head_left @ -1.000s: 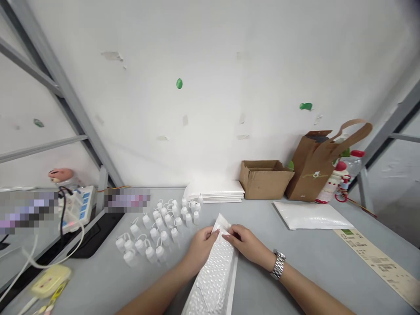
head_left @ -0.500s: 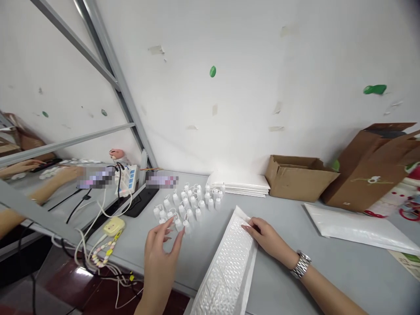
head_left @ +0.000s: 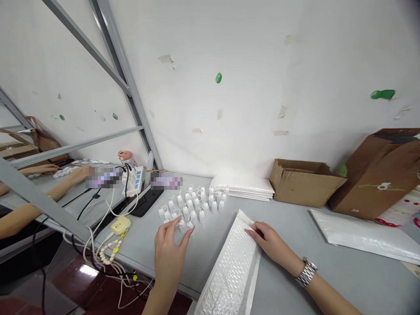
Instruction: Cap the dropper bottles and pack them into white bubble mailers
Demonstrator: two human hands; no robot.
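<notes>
Several small white bottles [head_left: 201, 215] with looped caps stand grouped on the grey table [head_left: 282, 262]. At the near edge of the group, my left hand [head_left: 173, 245] has its thumb and fingers spread around the nearest bottles, apart from each other; whether they touch a bottle is unclear. A white bubble mailer [head_left: 229, 267] lies lengthwise toward me on the table. My right hand [head_left: 264, 238], with a metal watch on the wrist, pinches the mailer's right edge near its far end.
Behind the bottles lie stacked white mailers [head_left: 244, 187], a cardboard box [head_left: 305, 181] and a brown bag [head_left: 374, 175]. Another white mailer [head_left: 370, 234] is at right. Cables, a power strip [head_left: 133, 180] and a yellow case [head_left: 120, 225] are left, beyond them another person's arms [head_left: 62, 186].
The view has shifted slightly, so the scene sits a little lower and further right. My left hand stays at the near bottles, and my right hand still holds the mailer.
</notes>
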